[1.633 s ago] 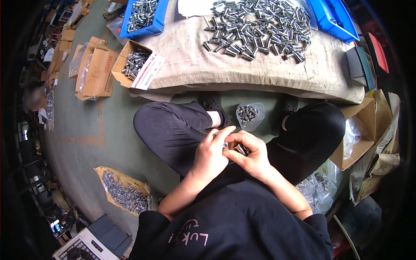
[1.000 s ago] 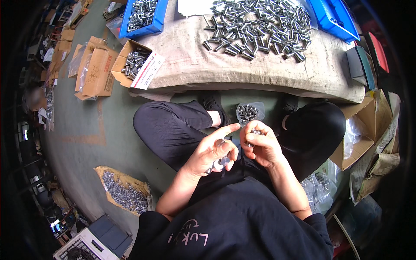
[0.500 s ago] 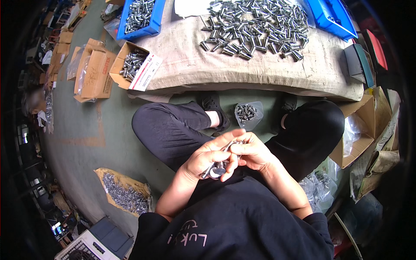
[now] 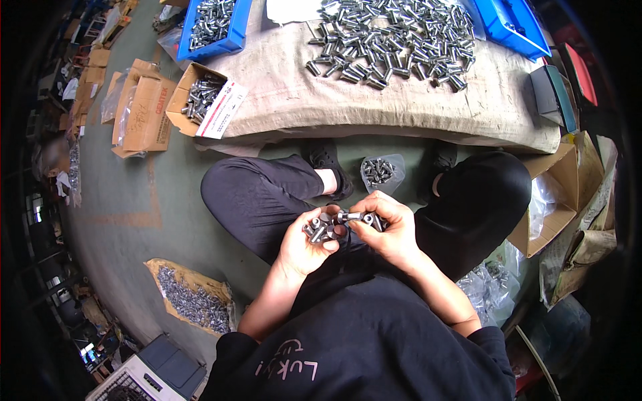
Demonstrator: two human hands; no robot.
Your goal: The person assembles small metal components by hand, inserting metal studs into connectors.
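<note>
Cupped in my left hand [image 4: 297, 251] are several short, shiny metal pins [image 4: 317, 233] with wider heads, the fingers curled up around them. My right hand [image 4: 396, 235] pinches a metal pin [image 4: 352, 216] crosswise between thumb and fingers, just beside the left fingertips. More metal parts [image 4: 374, 221] show between the right fingers; how many is hidden. Both hands are close together above my lap. On the floor past them, between my feet, a clear plastic container [image 4: 397, 180] holds similar small metal parts.
Ahead, a cloth-covered table [image 4: 287, 100] carries a wide heap of loose metal pins [image 4: 401, 40]. Blue bins [image 4: 231, 45] stand at its far corners, a filled cardboard box [image 4: 179, 115] at its left edge. Metal pieces lie on a sheet [image 4: 160, 271] at lower left. An open carton [image 4: 565, 180] stands right.
My hands have parted slightly and the left palm has turned up, baring the metal pins in it. The right hand now holds one pin crosswise between its fingertips.
</note>
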